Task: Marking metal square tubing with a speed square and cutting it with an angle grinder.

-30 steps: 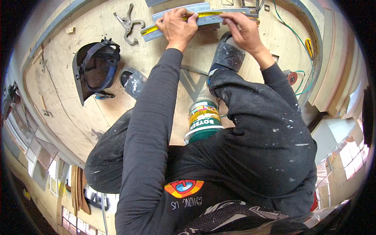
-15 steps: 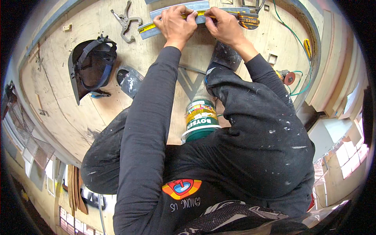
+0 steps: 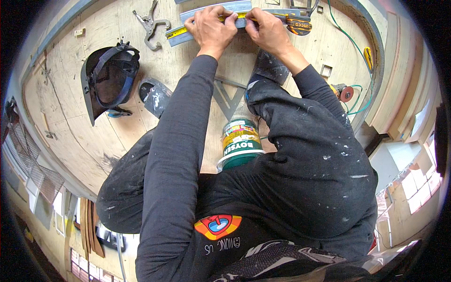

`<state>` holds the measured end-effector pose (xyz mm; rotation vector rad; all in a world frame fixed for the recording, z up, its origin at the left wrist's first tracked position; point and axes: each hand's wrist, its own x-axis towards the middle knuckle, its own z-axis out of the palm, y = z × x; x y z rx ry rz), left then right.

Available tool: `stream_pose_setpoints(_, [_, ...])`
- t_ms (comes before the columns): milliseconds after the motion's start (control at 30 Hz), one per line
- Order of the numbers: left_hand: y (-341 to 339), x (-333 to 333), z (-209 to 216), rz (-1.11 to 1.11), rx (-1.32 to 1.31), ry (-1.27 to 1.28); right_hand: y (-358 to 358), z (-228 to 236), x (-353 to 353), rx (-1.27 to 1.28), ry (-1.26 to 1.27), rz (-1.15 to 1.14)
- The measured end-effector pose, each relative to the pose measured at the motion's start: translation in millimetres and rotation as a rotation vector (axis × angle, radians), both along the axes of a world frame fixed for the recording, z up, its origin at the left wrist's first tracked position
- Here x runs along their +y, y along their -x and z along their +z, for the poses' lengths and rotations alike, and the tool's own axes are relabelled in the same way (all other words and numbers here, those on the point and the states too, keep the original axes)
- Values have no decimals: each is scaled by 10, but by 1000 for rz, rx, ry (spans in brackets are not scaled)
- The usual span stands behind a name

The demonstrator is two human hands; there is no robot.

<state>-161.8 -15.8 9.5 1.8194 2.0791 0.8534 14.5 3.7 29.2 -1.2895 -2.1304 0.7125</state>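
At the far side of the wooden surface, the yellow blade of a tape measure [image 3: 177, 32] runs along a grey metal bar [image 3: 180, 39]. My left hand [image 3: 212, 29] is closed over the blade and bar, pressing them together. Just right of it, my right hand [image 3: 270, 30] is pinched at the blade's edge; whatever its fingertips hold is too small to make out. The orange-and-black tape case [image 3: 299, 25] rests beyond my right hand. Behind the bar lies another grey metal piece [image 3: 235, 6], partly covered by my left fingers.
Locking pliers [image 3: 151, 24] and a dark welding helmet [image 3: 110, 77] lie to the left. A metal triangle [image 3: 227, 101] lies between my feet, near a green paint bucket [image 3: 242, 141] under me. On the right are an angle grinder [image 3: 345, 93], a green cord [image 3: 353, 40] and a yellow-handled tool [image 3: 368, 58].
My right fingertips have shifted very slightly at the blade and curled in a little. The left hand, tape and bar look nearly unmoved.
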Motion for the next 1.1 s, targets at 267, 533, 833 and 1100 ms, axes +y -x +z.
stream_pose_setpoints(267, [5, -1, 11, 1, 9, 20, 118, 69, -14, -140, 8, -37])
stream_pose_setpoints(533, [0, 10, 28, 8, 14, 30, 124, 77, -25, -109, 80, -90])
stream_pose_setpoints(833, [20, -18, 1, 1, 23, 22, 50, 218, 4, -146, 269, 88])
stream_pose_setpoints(1100, [-10, 2, 23, 6, 21, 29, 19, 89, -44, -11, 165, -77])
